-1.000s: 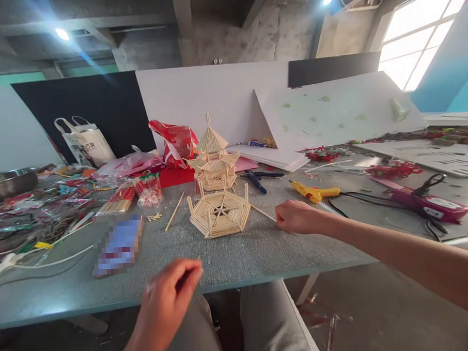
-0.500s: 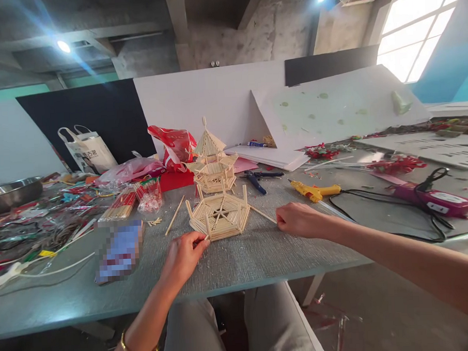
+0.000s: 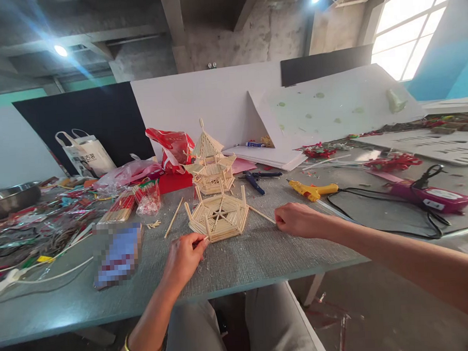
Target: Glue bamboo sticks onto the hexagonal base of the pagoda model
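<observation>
A hexagonal frame of wooden sticks (image 3: 218, 216) lies flat on the grey table (image 3: 256, 254). My left hand (image 3: 185, 255) pinches its near left corner between thumb and fingertips. My right hand (image 3: 296, 220) rests on the table to the right of the frame, fingers curled on the end of a thin wooden stick (image 3: 262, 214) that leans toward the frame. Behind the frame stands a small stick pagoda (image 3: 210, 161) with a pointed roof.
A yellow glue gun (image 3: 313, 190) with a black cord lies right of the pagoda, near blue-handled pliers (image 3: 254, 181). A blurred blue box (image 3: 119, 250), stick bundles (image 3: 121, 207), a loose stick (image 3: 174, 217), red bags and clutter fill the left. A pink case (image 3: 432, 198) sits far right.
My left hand rose from below the table edge to the frame's near corner and took hold of it. My right hand has stayed in place.
</observation>
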